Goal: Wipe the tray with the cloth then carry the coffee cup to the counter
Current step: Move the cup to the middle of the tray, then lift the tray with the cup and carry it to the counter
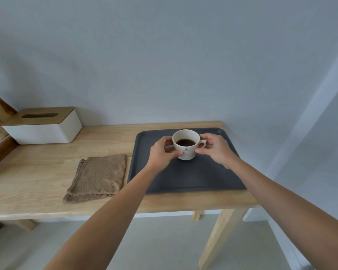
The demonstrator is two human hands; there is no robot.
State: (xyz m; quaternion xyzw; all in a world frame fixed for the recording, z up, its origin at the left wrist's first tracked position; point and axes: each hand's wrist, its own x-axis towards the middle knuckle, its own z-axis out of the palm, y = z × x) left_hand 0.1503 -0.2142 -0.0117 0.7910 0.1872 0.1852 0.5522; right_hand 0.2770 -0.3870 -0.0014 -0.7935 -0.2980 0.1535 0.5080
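Both hands, left hand (161, 152) & right hand (215, 150), closed round coffee cup (186, 145) on tray (183, 180).

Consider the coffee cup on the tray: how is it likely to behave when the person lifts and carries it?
The coffee cup looks like glazed ceramic, so probably rigid, somewhat slippery and breakable if dropped. It holds dark coffee well below the rim, so a slight tilt may be tolerated, though a jolt could still slosh it. With the left hand and right hand on opposite sides, it should stay steady.
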